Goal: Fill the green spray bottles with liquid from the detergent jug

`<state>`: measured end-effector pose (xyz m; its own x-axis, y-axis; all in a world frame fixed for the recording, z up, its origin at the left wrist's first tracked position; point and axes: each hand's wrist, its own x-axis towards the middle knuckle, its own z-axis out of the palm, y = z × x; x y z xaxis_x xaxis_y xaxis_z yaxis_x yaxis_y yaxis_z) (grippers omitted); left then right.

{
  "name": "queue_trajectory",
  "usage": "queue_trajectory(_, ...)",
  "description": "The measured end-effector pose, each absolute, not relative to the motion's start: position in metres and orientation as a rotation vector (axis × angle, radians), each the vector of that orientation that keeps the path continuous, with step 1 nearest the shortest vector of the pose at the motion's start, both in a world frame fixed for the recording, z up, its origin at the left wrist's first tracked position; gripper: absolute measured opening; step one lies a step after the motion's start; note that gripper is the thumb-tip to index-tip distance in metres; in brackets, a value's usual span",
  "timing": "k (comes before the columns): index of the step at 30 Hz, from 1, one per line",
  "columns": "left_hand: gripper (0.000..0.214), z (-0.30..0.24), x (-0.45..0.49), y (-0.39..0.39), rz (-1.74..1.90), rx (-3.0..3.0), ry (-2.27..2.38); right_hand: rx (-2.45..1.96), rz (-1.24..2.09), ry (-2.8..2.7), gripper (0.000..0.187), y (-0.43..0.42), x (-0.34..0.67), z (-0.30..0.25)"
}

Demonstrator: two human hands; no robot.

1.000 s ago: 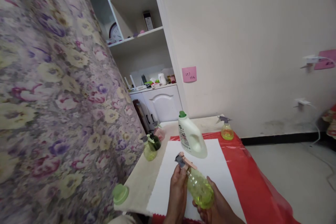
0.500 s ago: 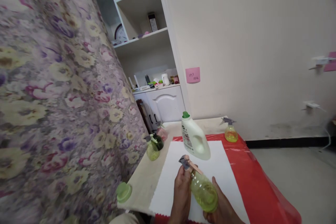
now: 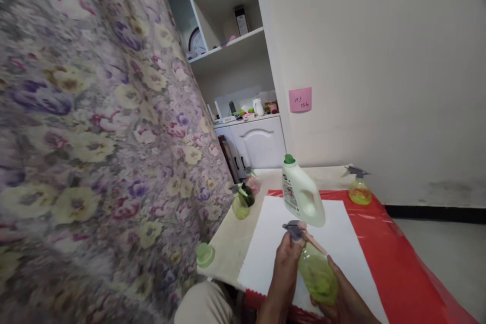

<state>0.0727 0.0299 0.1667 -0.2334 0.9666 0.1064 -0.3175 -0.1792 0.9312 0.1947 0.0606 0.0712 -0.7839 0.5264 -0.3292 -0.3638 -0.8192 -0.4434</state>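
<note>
Tilted between both hands is a clear spray bottle [image 3: 318, 274] with yellow-green liquid and a grey and pink trigger head. My left hand [image 3: 287, 261] is closed around its neck, just below the spray head. Around the lower side of the bottle, my right hand [image 3: 343, 293] is wrapped, with part of its fingers hidden behind it. Beyond them a large pale green detergent jug [image 3: 304, 195] with a green spout stands upright on a white sheet [image 3: 261, 248].
A spray bottle with yellow liquid [image 3: 360, 192] stands at the back right on a red cover [image 3: 374, 248]. More spray bottles [image 3: 240, 206] stand along the left, with a green cap [image 3: 205, 254] at the table's left corner. A floral curtain [image 3: 114, 162] hangs left.
My view has swung left, so the scene sits further right. Both hands still hold the spray bottle, which stays tilted.
</note>
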Motion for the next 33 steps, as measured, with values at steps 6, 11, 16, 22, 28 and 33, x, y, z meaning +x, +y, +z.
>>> queue_trajectory(6, 0.043, 0.166, 0.074, 0.033, 1.735, 0.92, 1.015, -0.47, 2.485, -0.51, 0.038, 0.059, 0.198, 0.084)
queue_trajectory(11, 0.044, 0.169, 0.074, 0.032, 1.778, 0.93, 0.976, -0.437, 2.411, -0.484, 0.024, 0.062, 0.2, 0.073)
queue_trajectory(16, 0.047, 0.17, 0.07, 0.031, 1.728, 0.985, 0.922, -0.586, 2.439, -0.453, 0.033, 0.065, 0.201, 0.07)
queue_trajectory(22, 0.046, 0.166, 0.06, 0.035, 1.676, 0.937, 0.944, -0.58, 2.457, -0.427, 0.044, 0.063, 0.197, 0.085)
queue_trajectory(28, 0.04, 0.172, 0.062, 0.036, 1.734, 0.971, 1.025, -0.55, 2.443, -0.419, 0.047, 0.067, 0.189, 0.075)
queue_trajectory(33, 0.042, 0.176, 0.067, 0.038, 1.748, 0.964, 1.203, -0.534, 2.451, -0.39, 0.044, 0.066, 0.182, 0.071)
